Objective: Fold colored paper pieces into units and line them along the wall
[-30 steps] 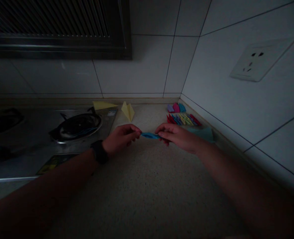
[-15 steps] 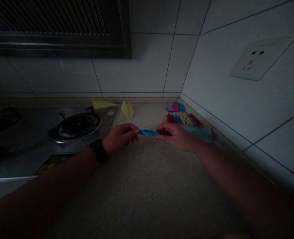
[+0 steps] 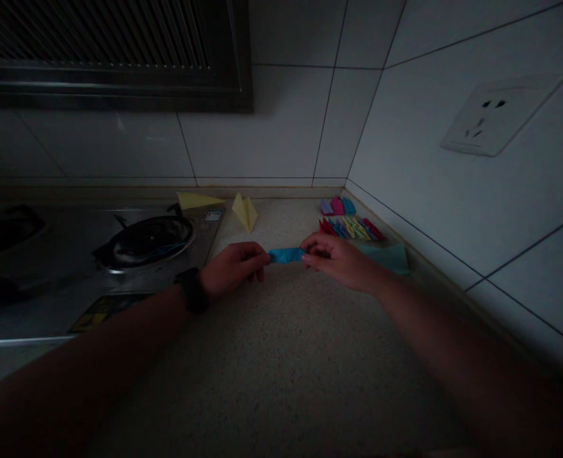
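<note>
A small piece of folded blue paper [image 3: 285, 256] stretches between my two hands above the counter [image 3: 281, 356]. My left hand [image 3: 237, 264], with a dark watch on its wrist, pinches the left end. The opposite end is gripped between the thumb and fingers of my right hand [image 3: 334, 259]. Creases run across the paper's visible face. Beyond my right hand lies a row of several small colourful folded pieces [image 3: 350, 227]. Behind that row are purple, pink and blue folded pieces [image 3: 337, 205]. A pale green sheet [image 3: 387, 257] is partly hidden by my right hand.
A yellow folded paper plane [image 3: 245, 212] stands near the back wall, with another yellow folded paper [image 3: 199, 200] at the stove's rear corner. The gas stove [image 3: 142, 238] occupies the left side under a range hood [image 3: 119, 57]. A socket [image 3: 503, 114] is on the right wall.
The blue paper has turned from a narrow, slightly opened edge-on shape to a flatter strip showing its broad face. My left hand has shifted slightly right and down.
</note>
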Available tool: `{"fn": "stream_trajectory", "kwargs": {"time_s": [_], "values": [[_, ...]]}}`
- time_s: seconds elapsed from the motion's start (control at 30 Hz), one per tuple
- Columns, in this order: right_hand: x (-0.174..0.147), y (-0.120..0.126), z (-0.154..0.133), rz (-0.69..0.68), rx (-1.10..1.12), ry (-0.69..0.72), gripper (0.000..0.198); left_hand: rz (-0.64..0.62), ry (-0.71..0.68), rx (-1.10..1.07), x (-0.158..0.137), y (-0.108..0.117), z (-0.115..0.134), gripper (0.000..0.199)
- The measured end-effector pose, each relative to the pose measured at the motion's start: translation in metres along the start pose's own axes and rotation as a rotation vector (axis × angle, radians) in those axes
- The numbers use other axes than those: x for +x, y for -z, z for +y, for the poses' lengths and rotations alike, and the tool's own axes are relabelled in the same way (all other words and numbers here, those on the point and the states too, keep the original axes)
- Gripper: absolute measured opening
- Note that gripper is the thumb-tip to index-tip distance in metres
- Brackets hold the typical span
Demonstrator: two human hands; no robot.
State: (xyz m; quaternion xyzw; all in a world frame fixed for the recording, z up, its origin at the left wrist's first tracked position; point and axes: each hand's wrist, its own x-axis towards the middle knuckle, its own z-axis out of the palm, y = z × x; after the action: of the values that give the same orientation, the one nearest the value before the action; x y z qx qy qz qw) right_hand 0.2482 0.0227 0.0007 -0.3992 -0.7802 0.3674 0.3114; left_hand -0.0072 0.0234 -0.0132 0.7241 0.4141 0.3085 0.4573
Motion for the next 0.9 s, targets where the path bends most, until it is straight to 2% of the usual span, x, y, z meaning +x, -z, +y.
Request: {"fn": "stream_trajectory", "kwargs": {"time_s": [0.13, 0.33, 0.4, 0.5, 0.6, 0.7, 0.9], "values": [[-0.002, 0.000, 0.000, 0.012, -0.075, 0.086, 0.029, -0.007, 0.012, -0.004, 0.000, 0.000, 0.001, 0.035], [-0.004, 0.000, -0.006, 0.026, -0.459, 0.371, 0.038, -0.055, 0.040, -0.014, -0.002, 0.000, 0.003, 0.035], [-0.005, -0.002, -0.010, 0.025, -0.512, 0.429, 0.038, -0.064, 0.050, -0.036, -0.002, -0.001, 0.002, 0.034], [-0.006, -0.003, -0.017, 0.024, -0.637, 0.499, 0.027, -0.058, 0.065, -0.084, -0.001, -0.003, 0.002, 0.033], [-0.008, -0.004, -0.024, 0.006, -0.786, 0.547, 0.016, -0.067, 0.076, -0.122, -0.001, -0.005, 0.003, 0.033], [-0.008, -0.005, -0.029, -0.024, -0.879, 0.572, 0.013, -0.087, 0.083, -0.129, -0.002, -0.006, 0.006, 0.032], [-0.007, -0.006, -0.030, -0.014, -0.904, 0.576, 0.011, -0.170, 0.065, -0.083, -0.005, -0.004, 0.009, 0.036]]}}
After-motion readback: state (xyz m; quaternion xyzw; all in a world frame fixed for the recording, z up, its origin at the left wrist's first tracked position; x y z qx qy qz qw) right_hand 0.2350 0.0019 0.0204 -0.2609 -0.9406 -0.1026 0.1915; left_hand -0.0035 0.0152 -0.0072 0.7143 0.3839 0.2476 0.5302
